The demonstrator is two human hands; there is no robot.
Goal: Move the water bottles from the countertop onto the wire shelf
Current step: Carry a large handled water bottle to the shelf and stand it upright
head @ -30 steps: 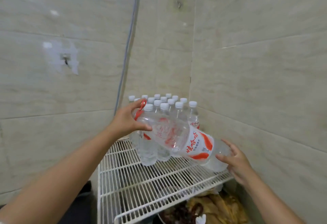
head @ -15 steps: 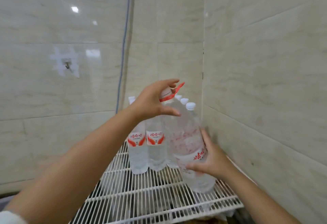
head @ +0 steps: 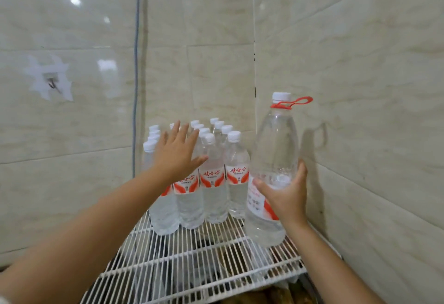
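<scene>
White wire shelf (head: 192, 263) carries everything here, set into a corner of pale tiled wall (head: 360, 87). My right hand (head: 286, 198) wraps its fingers around the lower body of the large bottle (head: 274, 159), which stands upright at the shelf's right side, its red carry loop (head: 294, 103) sticking out at the neck. My left hand (head: 176, 154) is spread flat, fingers wide, in front of the small bottles (head: 213, 183) clustered just left of it.

Our left hand (head: 176, 153) reaches forward with fingers straight and spread, palm facing away, gripping nothing. Our right hand (head: 287, 194) has fingers and thumb curled in a grip, forearm extended.
</scene>
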